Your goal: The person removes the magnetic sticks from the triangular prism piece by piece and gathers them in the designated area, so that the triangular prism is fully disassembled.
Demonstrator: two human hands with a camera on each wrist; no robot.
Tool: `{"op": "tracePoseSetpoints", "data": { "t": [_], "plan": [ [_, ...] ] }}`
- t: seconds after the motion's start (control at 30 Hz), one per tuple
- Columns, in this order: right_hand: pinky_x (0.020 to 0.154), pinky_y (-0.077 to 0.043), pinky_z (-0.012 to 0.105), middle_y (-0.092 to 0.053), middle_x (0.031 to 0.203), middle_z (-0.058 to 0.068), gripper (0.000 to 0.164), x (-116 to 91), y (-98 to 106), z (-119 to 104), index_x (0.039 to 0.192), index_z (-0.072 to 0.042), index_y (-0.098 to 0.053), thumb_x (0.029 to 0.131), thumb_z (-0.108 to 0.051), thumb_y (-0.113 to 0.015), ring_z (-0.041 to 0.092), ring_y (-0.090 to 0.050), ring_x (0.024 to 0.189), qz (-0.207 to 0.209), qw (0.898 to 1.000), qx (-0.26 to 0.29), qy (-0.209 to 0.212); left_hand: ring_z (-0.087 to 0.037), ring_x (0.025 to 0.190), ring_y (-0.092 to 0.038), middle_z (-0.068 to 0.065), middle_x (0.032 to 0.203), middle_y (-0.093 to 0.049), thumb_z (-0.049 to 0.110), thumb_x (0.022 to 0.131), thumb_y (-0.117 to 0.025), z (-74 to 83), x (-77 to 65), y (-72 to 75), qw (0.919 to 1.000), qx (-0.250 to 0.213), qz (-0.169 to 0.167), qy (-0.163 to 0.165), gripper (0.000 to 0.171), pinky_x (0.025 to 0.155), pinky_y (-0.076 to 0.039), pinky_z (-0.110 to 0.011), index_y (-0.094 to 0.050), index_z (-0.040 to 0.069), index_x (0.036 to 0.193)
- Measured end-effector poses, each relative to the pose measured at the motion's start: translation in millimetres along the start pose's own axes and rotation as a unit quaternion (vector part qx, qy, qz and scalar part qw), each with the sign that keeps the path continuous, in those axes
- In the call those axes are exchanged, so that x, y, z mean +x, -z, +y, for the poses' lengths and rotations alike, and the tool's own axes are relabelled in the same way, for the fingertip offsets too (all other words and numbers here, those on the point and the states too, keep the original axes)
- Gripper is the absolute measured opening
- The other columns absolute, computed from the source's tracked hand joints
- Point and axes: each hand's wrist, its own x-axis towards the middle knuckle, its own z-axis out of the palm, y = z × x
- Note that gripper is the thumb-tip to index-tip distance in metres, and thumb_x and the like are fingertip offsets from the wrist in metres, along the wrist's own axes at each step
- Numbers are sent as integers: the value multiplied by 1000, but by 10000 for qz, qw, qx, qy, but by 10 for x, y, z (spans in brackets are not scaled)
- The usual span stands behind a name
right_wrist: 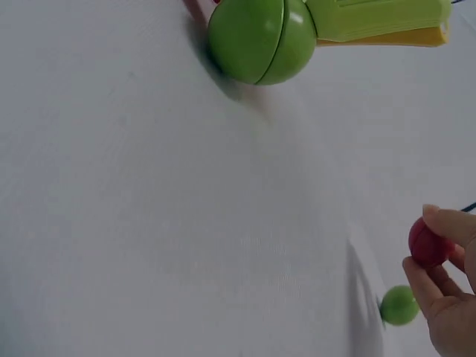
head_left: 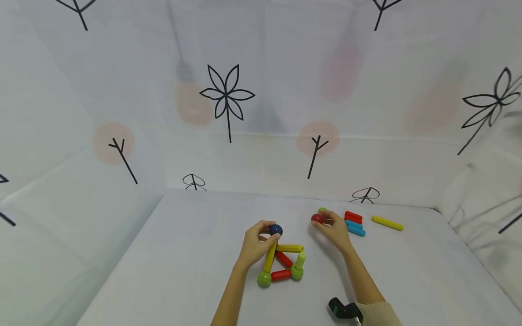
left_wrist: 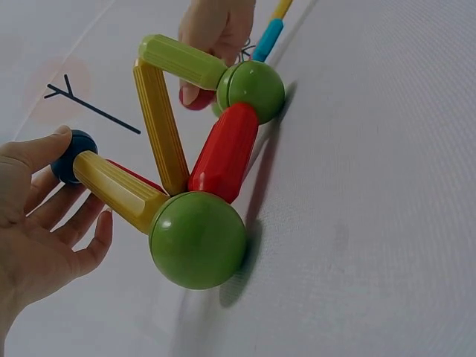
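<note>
My left hand (head_left: 254,244) pinches a dark blue ball (head_left: 276,230) between thumb and fingers. That ball tops a yellow rod (left_wrist: 121,189), which slants up from a green ball (left_wrist: 198,239). Red rods (head_left: 281,275) link this frame along the table to a second green ball (head_left: 297,272), from which a light green rod (head_left: 300,260) stands up. Another yellow rod (head_left: 290,248) rises within the structure toward the light green rod's top. Over to the right, my right hand (head_left: 336,232) holds a red ball (right_wrist: 429,242) in its fingertips, raised off the table.
Behind the right hand lies a loose green ball (right_wrist: 399,305). Red rods (head_left: 353,217) and blue rods (head_left: 355,228) lie side by side to its right, with a yellow rod (head_left: 387,223) farther right. A black device (head_left: 344,309) is by the right sleeve (head_left: 379,314).
</note>
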Motion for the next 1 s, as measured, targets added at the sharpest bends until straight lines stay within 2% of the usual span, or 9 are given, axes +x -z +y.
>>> {"op": "tracePoseSetpoints", "data": {
  "t": [0.17, 0.3, 0.47, 0.57, 0.8, 1.0],
  "plan": [
    [92, -48, 43, -54, 126, 22, 51, 211, -240, -12, 128, 2, -53, 86, -22, -69, 37, -55, 109, 193, 9996, 202, 52, -24, 94, -61, -11, 107, -65, 18, 87, -67, 5, -7, 5, 10000, -19, -15, 27, 33, 74, -51, -24, -61, 2, 115],
    [83, -51, 30, -56, 120, 22, 46, 328, -375, 21, 123, 2, -58, 85, -19, -70, 34, -58, 100, 261, 9994, 153, 139, -24, 95, -60, -10, 109, -65, 19, 88, -66, 12, -7, 6, 10000, 5, -8, 87, 32, 75, -50, -24, -61, 3, 115],
    [71, -47, 17, -59, 117, 23, 43, 415, -477, 51, 122, 2, -58, 85, -18, -70, 31, -60, 91, 351, 9993, 82, 106, -24, 95, -61, -10, 108, -65, 18, 88, -66, 18, 2, 12, 9999, -54, -23, 97, 34, 74, -50, -24, -61, 0, 116],
    [71, -46, 18, -59, 117, 23, 43, 446, -511, 60, 122, 2, -59, 85, -18, -69, 30, -59, 90, 478, 9988, 37, 28, -25, 95, -61, -10, 107, -65, 18, 88, -66, 17, 5, 13, 9999, -60, -10, 95, 34, 74, -50, -24, -61, 0, 116],
    [81, -44, 34, -57, 121, 24, 46, 468, -546, 78, 124, 2, -57, 86, -21, -68, 32, -50, 95, 593, 9980, -26, -214, -25, 95, -61, -10, 107, -65, 19, 88, -66, 17, -1, 5, 10000, -32, -19, 74, 34, 75, -50, -24, -61, 0, 116],
    [74, -46, 23, -55, 124, 24, 49, 461, -538, 86, 127, 2, -55, 86, -23, -68, 29, -52, 91, 534, 9979, -31, -365, -25, 95, -61, -10, 107, -65, 18, 88, -66, 2, 1, 1, 10000, -25, -8, 60, 33, 75, -50, -24, -61, 1, 115]
  ]
}}
